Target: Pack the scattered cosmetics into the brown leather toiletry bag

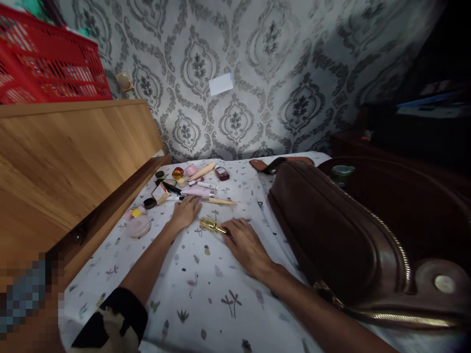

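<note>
My right hand (246, 243) is closed on the dark, narrow end of a small gold item (210, 224), which points left just over the cloth; its exact kind is unclear. My left hand (185, 213) rests with fingers stretched forward at the near edge of a group of cosmetics. Its fingertips are beside a pale pink tube (198, 191) and a brush-like stick with a tan end (220, 201). Around it lie a glittery square compact (161, 193), a round dark lid (149, 203), a pink round case (139, 226) and a small dark red jar (222, 172).
A large brown leather bag (324, 220) lies unzipped on the right, with a green-lidded container (341, 174) in it. A wooden panel (81, 162) bounds the left side, with a red basket (55, 63) on top. Behind the patterned white cloth (198, 304) stands a papered wall (257, 73).
</note>
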The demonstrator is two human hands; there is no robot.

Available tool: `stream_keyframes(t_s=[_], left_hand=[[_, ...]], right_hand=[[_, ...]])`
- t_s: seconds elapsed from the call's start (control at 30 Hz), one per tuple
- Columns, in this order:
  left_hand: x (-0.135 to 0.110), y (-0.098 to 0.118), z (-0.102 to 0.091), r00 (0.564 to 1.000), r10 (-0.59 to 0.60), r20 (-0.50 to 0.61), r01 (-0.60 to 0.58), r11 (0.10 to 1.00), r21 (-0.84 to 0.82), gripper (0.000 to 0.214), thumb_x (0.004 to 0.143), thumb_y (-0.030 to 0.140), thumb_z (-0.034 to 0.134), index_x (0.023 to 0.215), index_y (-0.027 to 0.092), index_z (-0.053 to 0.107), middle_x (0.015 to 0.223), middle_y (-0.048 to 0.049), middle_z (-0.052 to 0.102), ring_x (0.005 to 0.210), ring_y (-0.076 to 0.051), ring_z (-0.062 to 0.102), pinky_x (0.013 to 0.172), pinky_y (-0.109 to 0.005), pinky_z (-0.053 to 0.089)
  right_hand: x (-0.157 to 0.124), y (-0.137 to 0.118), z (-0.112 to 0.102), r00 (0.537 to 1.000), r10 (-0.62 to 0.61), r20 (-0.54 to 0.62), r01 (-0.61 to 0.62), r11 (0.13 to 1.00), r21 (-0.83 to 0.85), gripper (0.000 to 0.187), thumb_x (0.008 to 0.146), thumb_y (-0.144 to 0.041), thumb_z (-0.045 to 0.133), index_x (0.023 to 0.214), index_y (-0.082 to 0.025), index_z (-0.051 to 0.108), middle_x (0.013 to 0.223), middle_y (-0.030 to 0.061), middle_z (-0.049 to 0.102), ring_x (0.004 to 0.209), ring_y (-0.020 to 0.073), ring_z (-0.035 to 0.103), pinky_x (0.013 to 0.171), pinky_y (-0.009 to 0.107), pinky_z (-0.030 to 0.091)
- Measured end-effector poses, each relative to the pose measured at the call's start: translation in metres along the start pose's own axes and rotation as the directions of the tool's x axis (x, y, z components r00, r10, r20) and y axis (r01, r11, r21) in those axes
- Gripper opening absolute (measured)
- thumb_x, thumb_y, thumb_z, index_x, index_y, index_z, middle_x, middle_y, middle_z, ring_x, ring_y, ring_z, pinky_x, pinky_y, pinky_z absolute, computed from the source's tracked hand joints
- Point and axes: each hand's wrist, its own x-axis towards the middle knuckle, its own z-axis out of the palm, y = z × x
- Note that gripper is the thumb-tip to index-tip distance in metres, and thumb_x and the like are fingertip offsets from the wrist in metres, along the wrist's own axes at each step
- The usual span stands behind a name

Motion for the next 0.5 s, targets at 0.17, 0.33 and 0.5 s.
stream_keyframes(t_s=[0.17,0.33,0.5], left_hand=[[-0.017,-0.019,-0.006,0.992,-0.104,-0.077,0.109,0.992,0.063,0.038,0.103,0.028,0.031,0.11,0.016,0.067,0.12,-0.0136,0.067,0.117,-0.026,0.06,0.1,-0.041,0.045],[-0.023,-0.03,-0.009,0.976,-0.16,-0.146,0.175,0.98,0.096,0.036,0.101,0.027,0.034,0.104,0.019,0.068,0.114,-0.0107,0.068,0.109,-0.023,0.063,0.091,-0.033,0.049],[-0.021,-0.054,-0.008,0.937,-0.289,-0.194,0.314,0.942,0.116,0.037,0.098,0.027,0.036,0.113,0.016,0.068,0.13,-0.0151,0.064,0.124,-0.03,0.057,0.099,-0.041,0.048]], right_hand=[[0.001,0.001,0.0,1.0,-0.002,0.024,0.002,1.0,0.007,0.018,0.095,-0.012,0.053,0.104,-0.017,0.067,0.106,0.0091,0.069,0.105,0.0263,0.058,0.094,0.038,0.045],[0.0,0.003,0.002,1.0,-0.01,0.007,0.01,1.0,0.025,0.019,0.095,-0.012,0.052,0.105,-0.017,0.067,0.106,0.0089,0.069,0.104,0.0265,0.057,0.094,0.039,0.045],[0.001,0.003,0.002,1.0,0.008,0.021,-0.009,0.999,0.044,0.019,0.094,-0.011,0.053,0.106,-0.017,0.067,0.106,0.0085,0.068,0.104,0.0263,0.056,0.093,0.038,0.045]])
